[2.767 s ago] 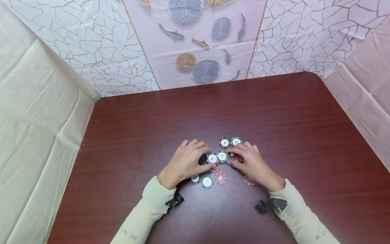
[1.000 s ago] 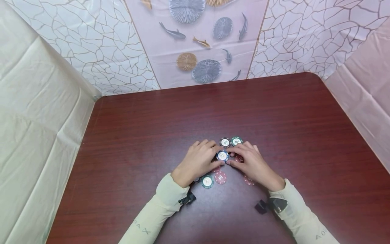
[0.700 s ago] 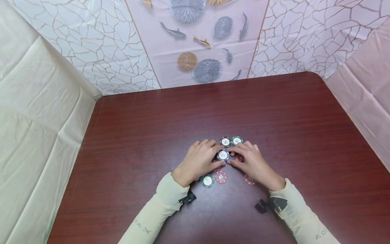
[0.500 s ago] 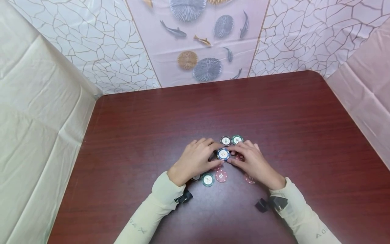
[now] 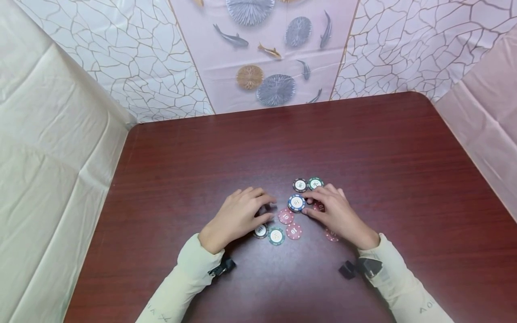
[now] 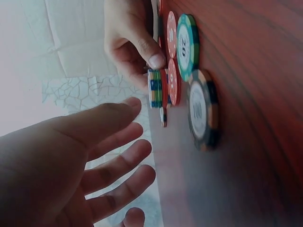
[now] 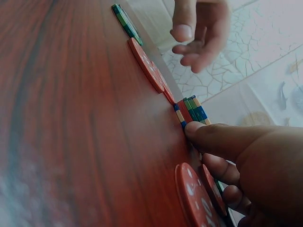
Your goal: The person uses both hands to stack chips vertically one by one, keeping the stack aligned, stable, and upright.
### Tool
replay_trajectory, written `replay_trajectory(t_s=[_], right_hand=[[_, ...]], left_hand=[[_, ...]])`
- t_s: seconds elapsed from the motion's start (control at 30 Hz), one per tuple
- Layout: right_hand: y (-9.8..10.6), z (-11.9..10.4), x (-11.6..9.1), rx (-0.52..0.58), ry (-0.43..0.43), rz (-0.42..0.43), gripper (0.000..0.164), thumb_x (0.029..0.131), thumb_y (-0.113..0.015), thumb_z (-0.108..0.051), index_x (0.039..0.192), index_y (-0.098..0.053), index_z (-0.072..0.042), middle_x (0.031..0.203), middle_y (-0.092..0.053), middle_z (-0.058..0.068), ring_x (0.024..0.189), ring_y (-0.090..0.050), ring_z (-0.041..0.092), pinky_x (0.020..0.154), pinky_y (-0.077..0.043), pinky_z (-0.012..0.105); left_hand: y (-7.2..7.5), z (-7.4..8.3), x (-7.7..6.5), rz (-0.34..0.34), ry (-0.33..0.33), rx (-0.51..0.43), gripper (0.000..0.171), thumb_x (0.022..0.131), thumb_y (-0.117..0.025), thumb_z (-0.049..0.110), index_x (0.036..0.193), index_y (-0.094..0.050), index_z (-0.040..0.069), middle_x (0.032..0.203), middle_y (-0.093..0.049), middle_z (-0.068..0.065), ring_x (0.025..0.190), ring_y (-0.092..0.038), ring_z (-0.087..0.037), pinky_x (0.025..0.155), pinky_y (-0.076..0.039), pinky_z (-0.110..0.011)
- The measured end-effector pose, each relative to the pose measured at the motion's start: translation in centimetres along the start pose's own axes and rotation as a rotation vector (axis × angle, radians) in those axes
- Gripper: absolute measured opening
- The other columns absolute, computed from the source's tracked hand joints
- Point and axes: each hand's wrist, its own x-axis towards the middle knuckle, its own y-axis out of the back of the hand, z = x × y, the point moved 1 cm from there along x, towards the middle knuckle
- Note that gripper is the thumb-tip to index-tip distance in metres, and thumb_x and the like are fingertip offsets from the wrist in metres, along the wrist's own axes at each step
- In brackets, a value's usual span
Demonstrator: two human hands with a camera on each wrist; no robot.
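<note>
A short stack of poker chips stands on the table with a blue 10 chip on top. My right hand pinches its right side between thumb and fingers; in the right wrist view the thumb presses the stack's edge. Green and red chips show under the blue one in the left wrist view. My left hand, fingers spread and holding nothing, hovers left of the stack, above a black 100 chip. Two pink 10 chips and a green chip lie in front of the stack.
Behind the stack lie another black chip and a green 20 chip. Red chips sit partly hidden under the right hand. Patterned cloth walls border the brown table.
My left hand brought the blue 10 chip onto the green-topped stack, let go, and drew back to the left, uncovering the pink and black chips. My right hand stays at the stack.
</note>
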Motion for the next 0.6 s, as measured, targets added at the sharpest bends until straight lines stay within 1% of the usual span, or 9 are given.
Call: replay_trajectory(t_s=[0.17, 0.33, 0.47, 0.6], right_hand=[[-0.1, 0.1, 0.0, 0.004, 0.002, 0.003, 0.038, 0.088, -0.086, -0.019, 0.124, -0.077, -0.012, 0.097, -0.068, -0.004, 0.095, -0.05, 0.017, 0.081, -0.031, 0.039], [-0.1, 0.1, 0.0, 0.006, 0.006, 0.006, 0.038, 0.088, -0.086, -0.019, 0.124, -0.077, -0.012, 0.097, -0.068, -0.004, 0.095, -0.05, 0.017, 0.081, -0.031, 0.039], [0.0, 0.1, 0.0, 0.004, 0.007, 0.009, 0.038, 0.088, -0.086, -0.019, 0.124, -0.077, -0.011, 0.097, -0.068, -0.005, 0.095, -0.05, 0.017, 0.081, -0.031, 0.039], [0.0, 0.2, 0.0, 0.005, 0.008, 0.007, 0.038, 0.088, -0.086, -0.019, 0.124, -0.077, -0.011, 0.097, -0.068, -0.004, 0.095, -0.049, 0.017, 0.081, -0.03, 0.039]], left_hand=[[0.3, -0.6, -1.3, 0.007, -0.005, 0.001, 0.029, 0.098, -0.077, 0.034, 0.125, -0.076, 0.024, 0.12, -0.071, 0.007, 0.106, -0.063, -0.016, 0.084, -0.051, -0.038], [0.3, -1.0, -2.4, -0.033, -0.015, -0.01, 0.029, 0.095, -0.079, 0.031, 0.123, -0.077, 0.026, 0.117, -0.071, 0.007, 0.108, -0.065, -0.017, 0.085, -0.051, -0.04], [0.1, -1.1, -3.1, -0.062, -0.012, -0.026, 0.03, 0.093, -0.081, 0.035, 0.121, -0.078, 0.025, 0.113, -0.07, 0.008, 0.105, -0.064, -0.016, 0.085, -0.051, -0.04], [-0.2, -1.1, -3.6, -0.063, -0.004, -0.019, 0.036, 0.09, -0.084, 0.042, 0.12, -0.078, 0.024, 0.11, -0.069, 0.009, 0.102, -0.063, -0.015, 0.084, -0.05, -0.038]])
